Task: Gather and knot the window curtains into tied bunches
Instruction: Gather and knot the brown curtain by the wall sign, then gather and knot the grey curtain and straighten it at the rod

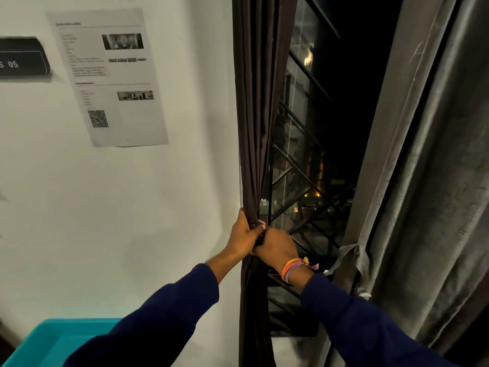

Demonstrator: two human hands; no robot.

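Note:
A dark brown curtain [258,107] hangs gathered into a narrow bunch along the left side of the window. My left hand [242,238] grips the bunch from the left, fingers wrapped round the cloth. My right hand [277,246] holds the same bunch just below and to the right, touching the left hand; its fingers are hidden behind the fabric. Coloured bands sit on my right wrist. On the right hangs a grey curtain [428,165] with a knotted tie [353,256] at its inner edge.
The window [317,144] has dark diagonal bars and shows night outside. A white wall [132,207] to the left carries a printed sheet [108,75] and a black sign [23,56]. A teal bin [50,340] stands at the lower left.

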